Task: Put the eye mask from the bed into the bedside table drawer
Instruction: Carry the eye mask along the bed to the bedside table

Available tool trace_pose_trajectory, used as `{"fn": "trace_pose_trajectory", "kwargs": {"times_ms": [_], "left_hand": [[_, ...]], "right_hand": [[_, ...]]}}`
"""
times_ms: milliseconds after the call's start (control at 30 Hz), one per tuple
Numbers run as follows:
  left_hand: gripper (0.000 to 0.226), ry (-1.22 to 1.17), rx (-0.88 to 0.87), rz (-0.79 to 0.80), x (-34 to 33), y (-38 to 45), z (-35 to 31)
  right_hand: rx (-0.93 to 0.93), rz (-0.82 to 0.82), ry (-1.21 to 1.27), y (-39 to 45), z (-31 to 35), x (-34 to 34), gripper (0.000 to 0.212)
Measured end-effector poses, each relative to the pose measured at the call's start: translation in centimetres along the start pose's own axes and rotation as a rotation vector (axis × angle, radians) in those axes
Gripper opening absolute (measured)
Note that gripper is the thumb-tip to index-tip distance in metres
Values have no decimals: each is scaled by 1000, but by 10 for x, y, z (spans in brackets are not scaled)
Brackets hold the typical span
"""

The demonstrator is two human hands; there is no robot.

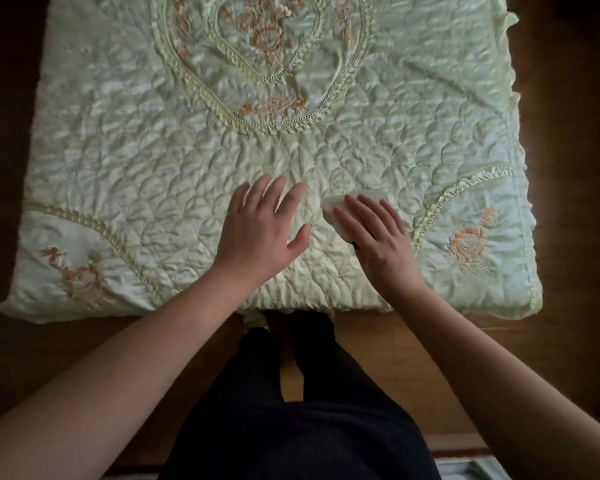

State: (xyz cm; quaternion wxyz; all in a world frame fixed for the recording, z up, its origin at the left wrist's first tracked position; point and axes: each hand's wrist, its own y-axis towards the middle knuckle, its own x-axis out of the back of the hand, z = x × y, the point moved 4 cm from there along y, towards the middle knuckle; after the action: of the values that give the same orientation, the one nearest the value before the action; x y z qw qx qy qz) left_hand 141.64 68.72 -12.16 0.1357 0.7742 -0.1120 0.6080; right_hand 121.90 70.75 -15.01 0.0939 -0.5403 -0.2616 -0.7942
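Under right hand (374,230), eye mask (333,204)

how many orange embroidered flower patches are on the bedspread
4 clear ones: inside the oval at the top, on the oval's lower edge, the near left corner, and the near right corner. Fainter ones beside the oval may add more.

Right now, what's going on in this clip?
A person stands at the edge of a bed covered by a pale green quilt. Their right hand lies flat over a pale eye mask on the quilt, covering most of it, not yet lifting it. The left hand hovers open beside it, holding nothing. No bedside table or drawer is in view.
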Motion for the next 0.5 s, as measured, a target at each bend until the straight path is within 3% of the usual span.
{"fn": "trace_pose_trajectory", "kwargs": {"times_ms": [200, 500], "left_hand": [[80, 223, 42, 175, 32, -7, -3], [80, 239, 108, 205, 57, -18, 2]], "right_hand": [[-14, -13, -50, 24, 8, 39, 48], [-13, 11, -66, 42, 40, 61, 54]]}}
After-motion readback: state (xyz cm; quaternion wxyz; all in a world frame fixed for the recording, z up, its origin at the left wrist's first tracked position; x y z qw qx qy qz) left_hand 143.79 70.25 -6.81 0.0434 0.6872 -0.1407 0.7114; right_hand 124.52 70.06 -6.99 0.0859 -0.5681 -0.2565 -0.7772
